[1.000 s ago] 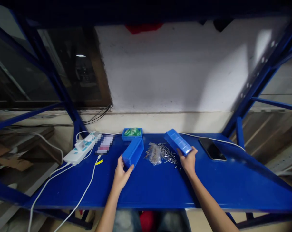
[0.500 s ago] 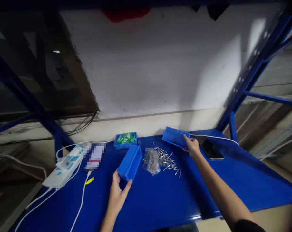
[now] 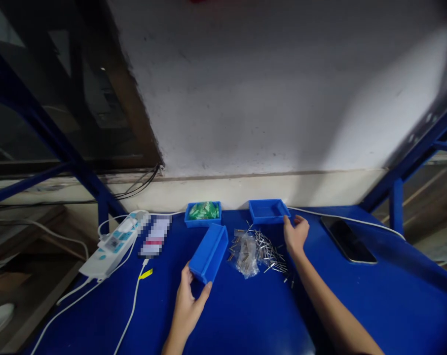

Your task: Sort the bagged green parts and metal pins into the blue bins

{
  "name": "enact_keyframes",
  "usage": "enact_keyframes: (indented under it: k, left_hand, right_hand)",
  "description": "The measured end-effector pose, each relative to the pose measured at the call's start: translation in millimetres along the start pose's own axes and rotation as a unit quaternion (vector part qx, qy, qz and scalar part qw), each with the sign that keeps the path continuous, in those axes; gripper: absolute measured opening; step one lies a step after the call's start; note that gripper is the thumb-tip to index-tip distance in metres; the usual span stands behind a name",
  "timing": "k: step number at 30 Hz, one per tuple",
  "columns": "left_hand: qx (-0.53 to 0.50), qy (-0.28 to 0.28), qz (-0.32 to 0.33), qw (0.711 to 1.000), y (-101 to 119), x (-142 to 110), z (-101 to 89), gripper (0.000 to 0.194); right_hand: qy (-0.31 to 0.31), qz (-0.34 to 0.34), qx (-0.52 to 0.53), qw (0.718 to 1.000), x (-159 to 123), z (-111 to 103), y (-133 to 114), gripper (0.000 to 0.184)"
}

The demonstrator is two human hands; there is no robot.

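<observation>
My left hand (image 3: 189, 305) grips a blue plastic bin (image 3: 208, 252) by its near end and holds it tilted on its side above the table. At the back, a second blue bin (image 3: 271, 221) rests flat, its inside facing up. Just at that bin's right corner is my right hand (image 3: 296, 237), thumb and fingers apart, holding nothing; whether the thumb still touches the corner is hard to tell. Between the hands lies a pile of thin metal pins that look like rivets (image 3: 271, 252), beside a clear plastic bag (image 3: 247, 259) with similar pieces in it.
Green packets (image 3: 204, 210) fill a third blue bin (image 3: 203, 224) against the wall. To the left are a white power strip (image 3: 110, 251), a pixelated phone-like object (image 3: 155, 237) and white cables. A dark phone (image 3: 348, 240) lies on the right of the blue table (image 3: 245, 315).
The right-hand bin, tilted in my right hand before, now sits flat at the back, and that hand has let go. My left hand still holds its bin. The view has shifted left.
</observation>
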State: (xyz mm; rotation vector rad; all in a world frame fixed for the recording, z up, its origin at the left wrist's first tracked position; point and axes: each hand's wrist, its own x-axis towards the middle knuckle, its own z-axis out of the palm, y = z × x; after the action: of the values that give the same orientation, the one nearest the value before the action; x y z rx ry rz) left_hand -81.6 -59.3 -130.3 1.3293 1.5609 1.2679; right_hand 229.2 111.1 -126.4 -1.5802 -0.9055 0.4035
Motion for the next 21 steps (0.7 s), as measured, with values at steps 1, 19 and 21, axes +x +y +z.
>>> enact_keyframes:
  k: [1, 19, 21]
  left_hand:
    - [0.002, 0.002, -0.001, 1.000, -0.2, 0.2, 0.0, 0.071]
    - [0.027, -0.002, -0.010, 1.000, -2.5, 0.9, -1.1, 0.074]
    - [0.035, -0.007, -0.004, 0.999, -3.7, 2.2, -1.3, 0.074]
  right_hand:
    - [-0.006, -0.030, -0.019, 0.999, -13.8, -2.6, -6.1, 0.049]
    - [-0.418, -0.339, -0.313, 0.783, -94.3, 17.0, -37.7, 0.055]
    - [-0.420, -0.359, -0.311, 0.774, -101.7, 8.0, -39.0, 0.053]
